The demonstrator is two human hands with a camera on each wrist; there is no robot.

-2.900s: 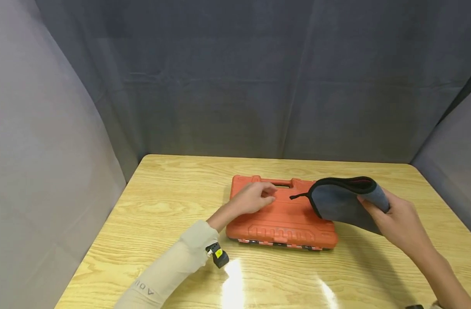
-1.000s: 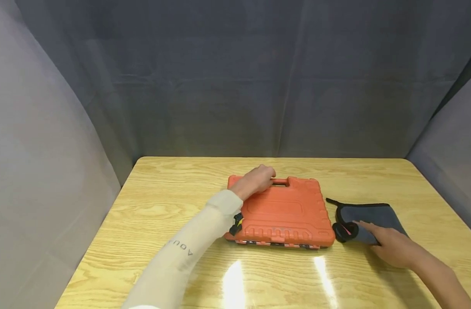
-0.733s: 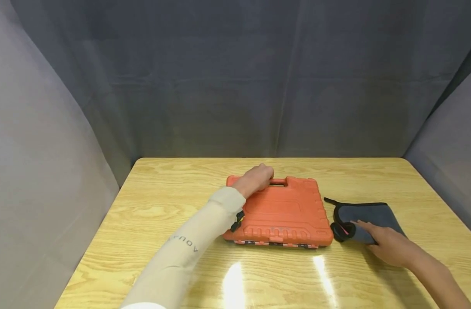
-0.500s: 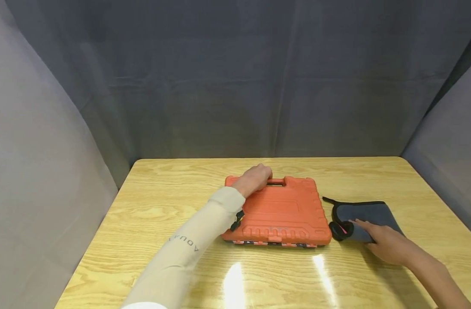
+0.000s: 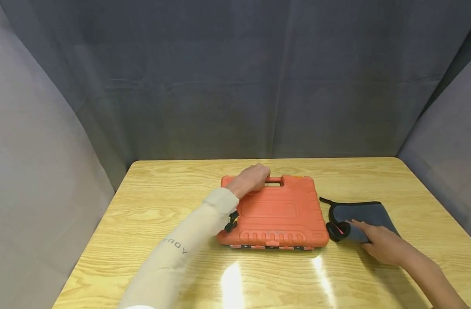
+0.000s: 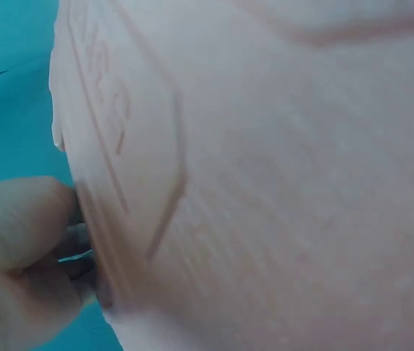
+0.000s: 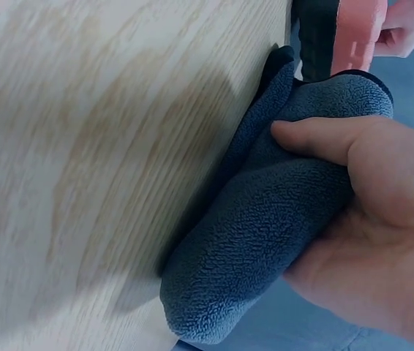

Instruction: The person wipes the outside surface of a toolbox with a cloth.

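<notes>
An orange plastic tool case (image 5: 276, 212) lies shut and flat on the wooden table (image 5: 162, 201). My left hand (image 5: 252, 180), in a beige sleeve, reaches over the case and curls its fingers round the carry handle at the far edge. The left wrist view shows the case lid (image 6: 280, 183) very close and those fingers (image 6: 17, 248) hooked at its rim. Right of the case lies a folded grey cloth (image 5: 364, 214) with black trim. My right hand (image 5: 378, 244) holds it against the table, the thumb (image 7: 324, 139) pressing into the pile of the cloth (image 7: 265, 241).
Grey fabric screens (image 5: 235, 86) close off the back and both sides of the table. Bare wood stretches left of the case and along the front edge, with bright glare patches (image 5: 229, 283). A corner of the case (image 7: 357, 36) shows in the right wrist view.
The right hand brought the cloth down from above the case onto the table at its right. The left hand moved from the lid to the handle. Over the last second almost nothing has shifted.
</notes>
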